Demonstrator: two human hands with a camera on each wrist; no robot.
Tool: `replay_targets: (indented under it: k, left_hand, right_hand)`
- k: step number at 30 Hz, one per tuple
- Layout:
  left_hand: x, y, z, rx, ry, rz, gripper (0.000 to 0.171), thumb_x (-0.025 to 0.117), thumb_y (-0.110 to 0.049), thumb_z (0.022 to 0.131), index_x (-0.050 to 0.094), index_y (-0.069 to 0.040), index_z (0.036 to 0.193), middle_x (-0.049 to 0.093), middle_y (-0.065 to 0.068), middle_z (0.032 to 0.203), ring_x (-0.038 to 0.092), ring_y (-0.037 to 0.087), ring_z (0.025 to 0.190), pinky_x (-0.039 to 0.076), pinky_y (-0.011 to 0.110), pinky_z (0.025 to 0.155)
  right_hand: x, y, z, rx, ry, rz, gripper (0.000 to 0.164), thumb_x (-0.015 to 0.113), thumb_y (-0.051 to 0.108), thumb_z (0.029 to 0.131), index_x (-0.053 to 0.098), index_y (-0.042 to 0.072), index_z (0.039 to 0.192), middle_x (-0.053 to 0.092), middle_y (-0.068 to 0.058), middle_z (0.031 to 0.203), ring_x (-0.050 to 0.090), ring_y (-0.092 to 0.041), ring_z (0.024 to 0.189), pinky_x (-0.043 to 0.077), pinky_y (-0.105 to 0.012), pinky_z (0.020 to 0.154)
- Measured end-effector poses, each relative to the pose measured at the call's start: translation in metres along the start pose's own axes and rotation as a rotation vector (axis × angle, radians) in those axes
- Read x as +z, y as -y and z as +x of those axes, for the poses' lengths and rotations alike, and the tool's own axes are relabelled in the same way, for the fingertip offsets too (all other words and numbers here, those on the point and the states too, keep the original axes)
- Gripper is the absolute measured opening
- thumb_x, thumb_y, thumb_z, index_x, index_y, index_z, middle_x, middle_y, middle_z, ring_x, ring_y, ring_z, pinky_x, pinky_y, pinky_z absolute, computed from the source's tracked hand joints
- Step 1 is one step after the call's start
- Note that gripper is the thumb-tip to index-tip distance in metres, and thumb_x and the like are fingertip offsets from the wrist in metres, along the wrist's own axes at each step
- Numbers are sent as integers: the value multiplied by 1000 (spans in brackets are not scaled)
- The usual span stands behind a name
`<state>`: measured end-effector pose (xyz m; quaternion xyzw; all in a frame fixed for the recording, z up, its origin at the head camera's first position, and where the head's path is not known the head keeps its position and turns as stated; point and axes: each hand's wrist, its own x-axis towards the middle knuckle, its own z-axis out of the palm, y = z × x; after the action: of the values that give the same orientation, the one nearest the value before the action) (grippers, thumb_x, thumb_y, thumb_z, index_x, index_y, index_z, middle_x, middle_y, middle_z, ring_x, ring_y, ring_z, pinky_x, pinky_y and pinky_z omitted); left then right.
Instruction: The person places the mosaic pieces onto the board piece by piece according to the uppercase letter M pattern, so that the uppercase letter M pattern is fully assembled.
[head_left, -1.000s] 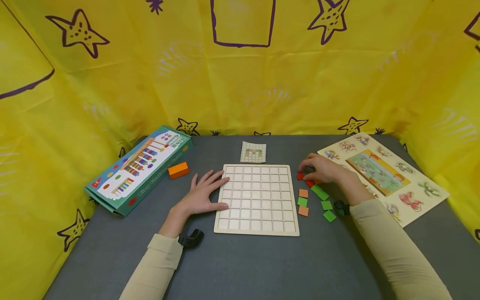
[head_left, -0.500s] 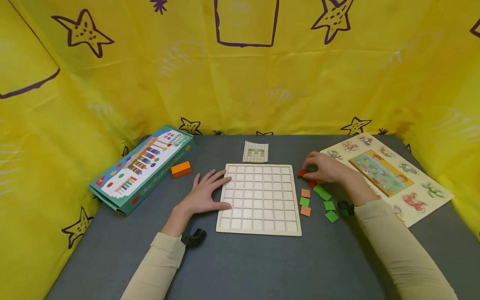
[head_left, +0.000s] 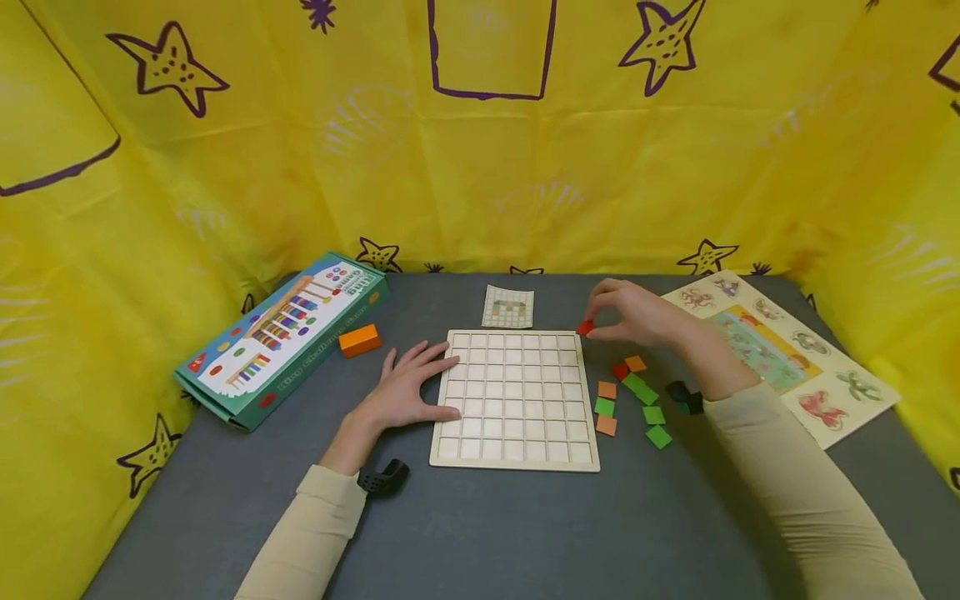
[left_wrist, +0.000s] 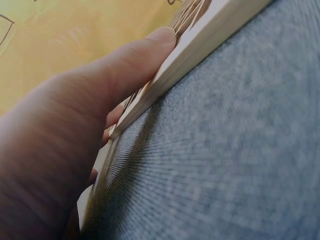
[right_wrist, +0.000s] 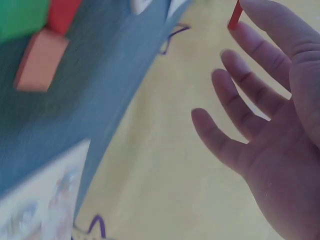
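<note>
A square wooden grid board [head_left: 513,400] lies flat on the dark table, its cells bare. My left hand [head_left: 401,393] rests on the board's left edge with fingers spread; in the left wrist view the thumb [left_wrist: 135,62] presses on the rim. Near the board's top right corner, my right hand [head_left: 633,315] pinches a red square tile [head_left: 584,328] between thumb and finger. That red tile [right_wrist: 235,16] shows edge-on in the right wrist view, the other fingers apart from it. Right of the board lie green tiles [head_left: 653,415], orange tiles [head_left: 607,390] and another red tile [head_left: 620,372].
A small card [head_left: 507,307] with a coloured grid pattern lies behind the board. On the left are a green game box [head_left: 281,337] and an orange block [head_left: 360,341]. A sea-animal puzzle board [head_left: 832,408] lies at the right, partly under the right arm. Yellow cloth [head_left: 480,183] hangs behind.
My right hand has lifted a red tile from the loose tiles and carried it left, toward the board's top right corner. The left hand stays on the board's edge.
</note>
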<state>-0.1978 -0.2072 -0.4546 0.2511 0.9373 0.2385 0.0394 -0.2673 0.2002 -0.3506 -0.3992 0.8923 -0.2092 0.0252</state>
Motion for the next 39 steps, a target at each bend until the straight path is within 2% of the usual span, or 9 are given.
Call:
replay_targets:
  k: [13,22,30,39]
  left_hand:
    - [-1,3,-5,36,-1,0,92,76,-61,81,43,-20,156,25,3,165,12,38,151,-8,71,109]
    - [-2,3,-4,55,0,-18,91,76,-60,82,43,-19,156,27,3,165,12,38,151,-8,71,110]
    - [0,2,-3,29,1,14,92,73,-65,81,43,-22,156,28,0,165,14,35,152,-6,69,111]
    - [-1,3,-4,3,20,40,93,70,-71,80,42,-26,157,26,-5,165,13,32,152,-6,67,113]
  right_hand:
    - [42,28,36,27,7,60,13,78,14,91,76,8,102,59,-13,119,56,-37,110,48,-49,92]
    - [66,46,60,13,3,73,13,77,13,91,74,6,101,62,-9,108,58,-27,100,50,-43,88]
    - [77,61,80,22,3,85,13,76,15,91,75,6,101,62,-7,107,59,-27,99,50,-41,90]
    - [93,65,93,28,24,72,15,76,16,91,74,5,102,62,-11,113,57,-29,111,48,-40,97]
